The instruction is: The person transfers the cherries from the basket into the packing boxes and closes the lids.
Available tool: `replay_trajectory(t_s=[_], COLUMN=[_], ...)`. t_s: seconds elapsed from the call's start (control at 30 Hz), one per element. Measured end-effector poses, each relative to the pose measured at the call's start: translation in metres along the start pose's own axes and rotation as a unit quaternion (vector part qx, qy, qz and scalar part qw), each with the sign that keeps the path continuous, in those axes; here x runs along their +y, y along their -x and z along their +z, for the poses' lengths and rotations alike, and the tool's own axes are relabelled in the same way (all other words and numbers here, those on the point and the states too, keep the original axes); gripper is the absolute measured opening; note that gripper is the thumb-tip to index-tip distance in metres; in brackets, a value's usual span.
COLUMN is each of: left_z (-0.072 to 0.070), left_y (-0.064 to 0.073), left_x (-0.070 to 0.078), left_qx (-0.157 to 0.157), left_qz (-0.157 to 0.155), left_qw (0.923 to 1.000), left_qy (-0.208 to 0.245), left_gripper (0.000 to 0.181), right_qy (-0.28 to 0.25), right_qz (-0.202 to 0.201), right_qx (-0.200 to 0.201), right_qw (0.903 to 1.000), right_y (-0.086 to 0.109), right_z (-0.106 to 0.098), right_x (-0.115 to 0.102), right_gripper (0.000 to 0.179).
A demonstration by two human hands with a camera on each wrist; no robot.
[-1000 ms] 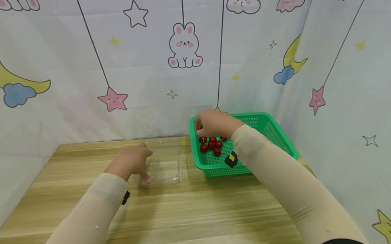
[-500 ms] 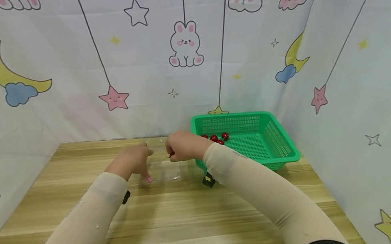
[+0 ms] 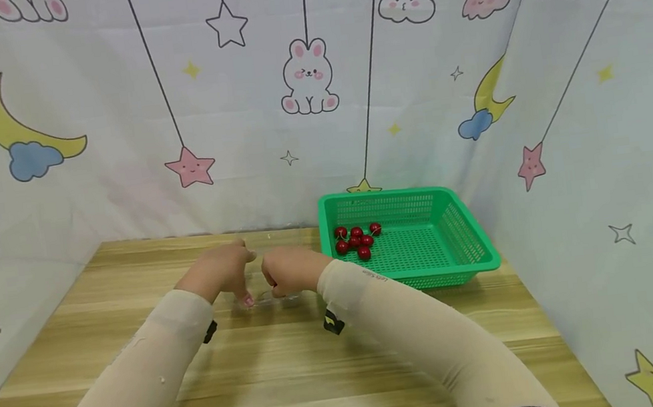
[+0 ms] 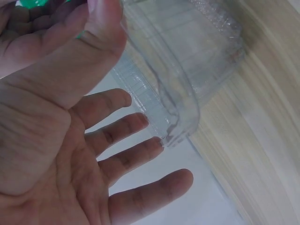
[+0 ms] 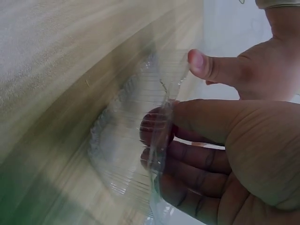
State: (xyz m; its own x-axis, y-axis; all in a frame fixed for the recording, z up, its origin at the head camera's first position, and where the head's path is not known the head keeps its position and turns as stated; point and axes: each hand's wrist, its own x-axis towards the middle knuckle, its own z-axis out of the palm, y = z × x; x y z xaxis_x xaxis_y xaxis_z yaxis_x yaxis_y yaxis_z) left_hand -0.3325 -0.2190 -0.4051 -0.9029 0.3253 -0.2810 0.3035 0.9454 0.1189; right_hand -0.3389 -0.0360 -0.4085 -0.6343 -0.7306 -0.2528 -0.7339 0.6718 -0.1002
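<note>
On the left of the surface, your left hand comes out of a pale sleeve, its fingers spread well apart, slightly bent and gripping nothing, with fingertips at the left edge of one clear box. The box is so transparent that its outline is hard to make out from the head, and your hands cover parts of it. Next, your right hand is at the box, its thumb and fingers bent round one dark red cherry, seen through the clear wall with its stem above; the head view hides it behind your knuckles. Your right sleeve carries a short line of lettering, too small to read surely, and a dark cuff cut off at the bottom edge. Furthest right sits one green basket, its near left corner partly hidden by that arm. You can count seven cherries in its left part, grouped close together.
</note>
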Motion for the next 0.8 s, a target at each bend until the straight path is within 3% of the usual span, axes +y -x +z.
replay_trajectory(t_s=[0.17, 0.47, 0.6, 0.8], left_z=[0.001, 0.003, 0.004, 0.002], left_y=[-0.002, -0.005, -0.007, -0.005], left_x=[0.001, 0.000, 0.000, 0.002], left_qx=[0.000, -0.016, -0.018, -0.020], left_qz=[0.001, -0.014, -0.015, -0.021], left_qw=[1.0000, 0.9997, 0.9997, 0.9995], left_qy=[0.006, 0.009, 0.008, 0.007], left_gripper=[0.116, 0.113, 0.115, 0.114], right_qy=[-0.037, -0.045, -0.041, -0.051], right_qz=[0.017, 0.018, 0.026, 0.034], right_qx=[-0.008, -0.029, -0.023, 0.006], right_qw=[0.9991, 0.9984, 0.9986, 0.9981], right_y=[-0.001, 0.001, 0.012, 0.039], right_z=[0.004, 0.000, -0.012, -0.042], right_x=[0.003, 0.008, 0.015, 0.035], right_gripper=[0.012, 0.011, 0.020, 0.021])
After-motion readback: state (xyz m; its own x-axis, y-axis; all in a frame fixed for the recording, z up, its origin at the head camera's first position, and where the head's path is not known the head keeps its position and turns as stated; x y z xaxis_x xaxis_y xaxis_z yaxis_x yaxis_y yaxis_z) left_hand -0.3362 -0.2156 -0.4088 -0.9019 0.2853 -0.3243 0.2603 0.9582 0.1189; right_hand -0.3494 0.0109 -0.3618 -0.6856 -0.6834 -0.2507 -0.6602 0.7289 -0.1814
